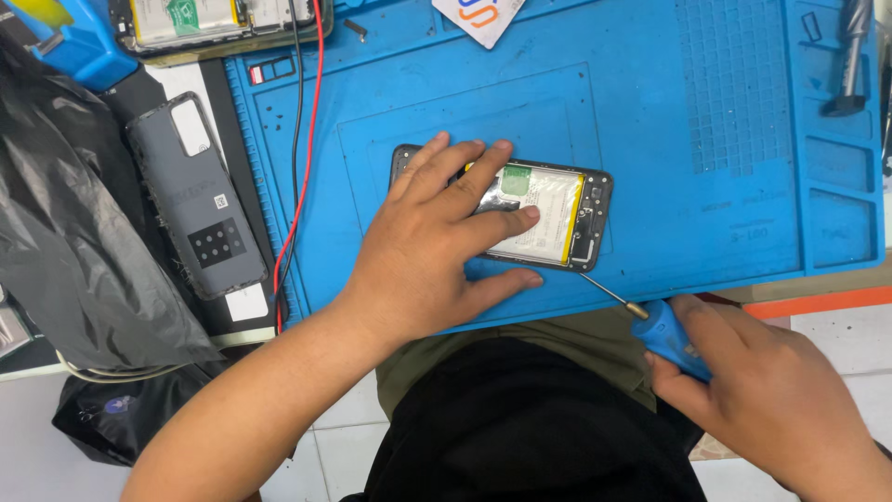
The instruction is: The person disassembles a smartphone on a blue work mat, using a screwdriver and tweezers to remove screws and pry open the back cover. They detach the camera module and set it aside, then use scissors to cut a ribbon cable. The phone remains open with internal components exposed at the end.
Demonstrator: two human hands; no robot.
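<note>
An opened phone (557, 209) with its back off lies on the blue work mat (650, 112), its white and yellow battery showing. My left hand (437, 242) rests flat over the phone's left half, fingers spread, pressing it down. My right hand (762, 390) grips a blue-handled screwdriver (664, 336) at the mat's near edge. The thin metal tip (595, 284) points at the phone's lower right corner.
A grey phone back cover (195, 195) lies left of the mat. Red and black wires (302, 139) run along the mat's left edge. Another opened phone (223, 23) sits at top left, a black plastic bag (65, 232) at far left, and a metal tool (850, 56) at top right.
</note>
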